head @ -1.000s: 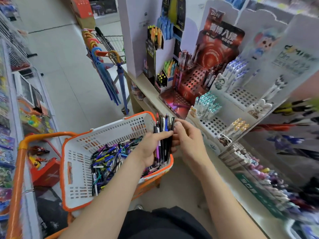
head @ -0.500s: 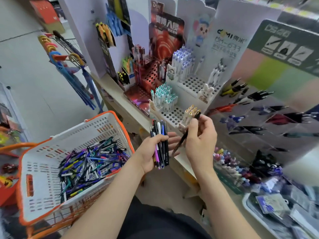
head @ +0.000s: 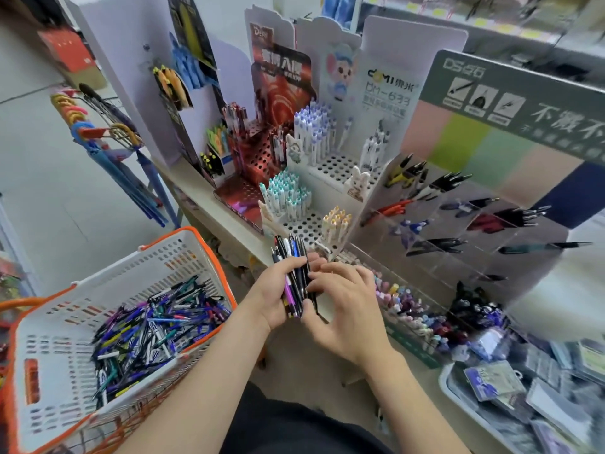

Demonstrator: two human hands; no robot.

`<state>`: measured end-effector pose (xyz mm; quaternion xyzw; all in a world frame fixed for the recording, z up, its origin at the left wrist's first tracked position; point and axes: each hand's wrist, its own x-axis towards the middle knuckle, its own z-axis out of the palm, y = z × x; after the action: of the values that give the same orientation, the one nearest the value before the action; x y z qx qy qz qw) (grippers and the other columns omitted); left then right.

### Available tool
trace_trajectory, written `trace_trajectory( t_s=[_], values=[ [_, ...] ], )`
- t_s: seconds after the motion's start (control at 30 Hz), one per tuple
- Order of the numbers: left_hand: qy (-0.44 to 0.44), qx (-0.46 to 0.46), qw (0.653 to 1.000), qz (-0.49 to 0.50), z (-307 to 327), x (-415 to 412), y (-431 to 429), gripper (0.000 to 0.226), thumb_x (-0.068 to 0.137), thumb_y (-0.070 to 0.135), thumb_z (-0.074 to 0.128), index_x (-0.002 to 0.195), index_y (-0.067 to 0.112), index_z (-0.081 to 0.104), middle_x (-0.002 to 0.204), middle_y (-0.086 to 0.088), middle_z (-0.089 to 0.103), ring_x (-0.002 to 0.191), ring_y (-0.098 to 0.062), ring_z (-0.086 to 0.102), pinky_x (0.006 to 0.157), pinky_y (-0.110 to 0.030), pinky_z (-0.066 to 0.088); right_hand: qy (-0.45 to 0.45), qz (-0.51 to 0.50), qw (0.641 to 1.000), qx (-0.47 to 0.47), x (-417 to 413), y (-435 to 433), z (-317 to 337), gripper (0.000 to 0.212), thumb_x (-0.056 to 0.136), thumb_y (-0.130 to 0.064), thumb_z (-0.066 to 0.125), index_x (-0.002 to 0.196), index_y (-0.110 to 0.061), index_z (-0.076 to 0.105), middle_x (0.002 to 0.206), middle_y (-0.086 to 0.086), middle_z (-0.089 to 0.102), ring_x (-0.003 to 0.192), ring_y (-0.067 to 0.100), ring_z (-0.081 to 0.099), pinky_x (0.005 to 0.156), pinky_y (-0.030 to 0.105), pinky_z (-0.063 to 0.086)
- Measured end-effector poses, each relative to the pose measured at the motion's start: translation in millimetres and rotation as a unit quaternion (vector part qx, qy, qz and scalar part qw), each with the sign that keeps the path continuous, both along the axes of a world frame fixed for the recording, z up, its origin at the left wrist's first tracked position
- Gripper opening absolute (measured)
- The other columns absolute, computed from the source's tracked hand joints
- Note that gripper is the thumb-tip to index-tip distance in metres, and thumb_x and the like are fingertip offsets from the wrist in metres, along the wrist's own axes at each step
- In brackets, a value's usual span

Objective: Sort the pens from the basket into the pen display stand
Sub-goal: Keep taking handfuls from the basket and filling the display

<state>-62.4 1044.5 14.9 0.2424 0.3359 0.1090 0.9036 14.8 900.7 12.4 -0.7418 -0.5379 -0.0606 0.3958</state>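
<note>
My left hand (head: 271,296) grips a bundle of several pens (head: 292,257), held upright in front of the shelf. My right hand (head: 347,306) is against the right side of that bundle, thumb and fingertips pinching a black pen (head: 311,290) there. The white basket with an orange rim (head: 196,237) sits at lower left, with a heap of mixed pens (head: 154,326) in it. The clear pen display stand (head: 510,257) with slanted compartments stands to the right of my hands, under a green header card. A few black, red and blue pens lie in its compartments.
White perforated stands with teal-capped pens (head: 288,198) and blue-capped pens (head: 314,132) stand on the shelf behind my hands. A red stand (head: 258,158) is to their left. Umbrellas (head: 108,136) hang at left. A tray of small packets (head: 523,398) lies at lower right.
The view has swung right toward the display stand. My right hand, which held one black pen up near the stand half a second ago, has come back down to the bundle.
</note>
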Motion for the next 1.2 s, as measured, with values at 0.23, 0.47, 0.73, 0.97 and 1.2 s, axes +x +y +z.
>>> trace_trajectory(
  t_s=[0.23, 0.47, 0.73, 0.97, 1.2],
  values=[
    [0.002, 0.058, 0.987, -0.151, 6.6, -5.8, -16.1, 0.023, 0.102, 0.017, 0.061, 0.118, 0.002, 0.068, 0.087, -0.01, 0.068, 0.068, -0.018, 0.069, 0.059, -0.03, 0.059, 0.275, -0.107, 0.955, -0.011, 14.0, 20.7, 8.6, 0.032, 0.1, -0.027, 0.06, 0.132, -0.028, 0.065, 0.118, -0.009, 0.061, 0.106, 0.015, 0.063, 0.095, 0.044, 0.055],
    [-0.046, 0.057, 0.969, -0.235, 3.2, -8.8, -17.5, 0.022, 0.104, 0.014, 0.061, 0.124, 0.004, 0.058, 0.09, -0.006, 0.061, 0.064, -0.011, 0.059, 0.055, -0.023, 0.053, 0.545, -0.094, 0.833, -0.005, 38.3, 18.9, 16.2, 0.007, 0.099, -0.021, 0.075, 0.103, -0.017, 0.08, 0.089, 0.01, 0.08, 0.076, 0.019, 0.073, 0.067, 0.038, 0.063],
    [-0.063, 0.108, 0.946, -0.3, -1.0, -12.8, -14.4, 0.031, 0.104, 0.014, 0.065, 0.132, 0.001, 0.063, 0.093, -0.004, 0.059, 0.067, -0.009, 0.058, 0.056, -0.022, 0.052, 0.506, -0.176, 0.824, 0.183, 39.1, 20.7, 25.0, 0.006, 0.106, -0.021, 0.066, 0.11, -0.019, 0.07, 0.088, -0.002, 0.07, 0.076, 0.009, 0.064, 0.063, 0.035, 0.056],
    [-0.045, 0.084, 0.978, -0.187, -12.4, -6.4, -15.7, 0.039, 0.108, 0.03, 0.056, 0.131, 0.002, 0.07, 0.095, -0.004, 0.064, 0.064, -0.008, 0.055, 0.054, -0.021, 0.049, 0.22, -0.12, 0.939, 0.234, 35.2, -8.9, 37.3, 0.009, 0.104, -0.009, 0.069, 0.112, -0.011, 0.065, 0.099, 0.004, 0.07, 0.087, 0.015, 0.069, 0.079, 0.033, 0.055],
    [-0.008, 0.044, 0.991, -0.126, -16.4, 2.7, -12.4, 0.06, 0.096, 0.049, 0.076, 0.133, 0.002, 0.07, 0.107, -0.008, 0.067, 0.092, -0.019, 0.06, 0.086, -0.032, 0.049, 0.007, 0.089, 0.994, 0.063, 3.4, -16.9, 5.6, 0.008, 0.084, -0.009, 0.078, 0.092, -0.011, 0.076, 0.107, 0.001, 0.075, 0.101, 0.024, 0.071, 0.099, 0.04, 0.053]
  ],
)
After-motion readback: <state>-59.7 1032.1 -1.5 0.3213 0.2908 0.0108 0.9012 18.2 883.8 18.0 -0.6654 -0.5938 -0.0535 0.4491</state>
